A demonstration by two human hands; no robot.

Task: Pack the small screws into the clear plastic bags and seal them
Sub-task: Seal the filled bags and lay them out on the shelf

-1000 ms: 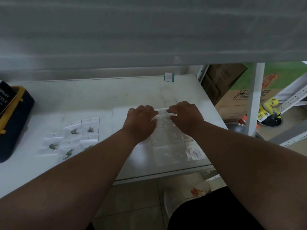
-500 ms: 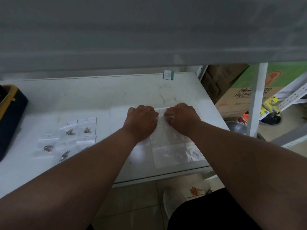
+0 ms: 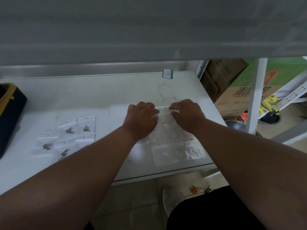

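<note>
left hand (image 3: pixel 141 119): knuckles up, fingers curled down onto the top edge of a bag (image 3: pixel 164 113) lying on the table (image 3: pixel 99 97). looks like it's pinching that edge, though the fingertips are tucked under so I can't see the actual contact

right hand (image 3: pixel 187 116): same deal from the other side, fingers curled onto the bag's top strip, thumb side toward the left hand. the two hands are just beside each other with a sliver of the bag showing between them

bag: small clear one, flat on the table, top row of a patch of bags. can't tell if there's a screw in it or if the strip is closed, too washed out

bag patch (image 3: pixel 174 146): more clear bags laid edge to edge, running from the hands toward the near edge of the table. faint pale shapes inside a few, too blurry to call

filled bags (image 3: pixel 71 135): cluster well to the left of the hands, each with small dark metal screws (image 3: pixel 69 129) showing through. left forearm covers the near corner of that group

case (image 3: pixel 11 113): dark with yellow trim, far left edge of the table, cut off by the frame

sticker (image 3: pixel 167 73): little green-edged one at the back edge of the table

shelf post (image 3: pixel 255 97): white upright to the right, cardboard boxes (image 3: pixel 232 97) behind it
</note>
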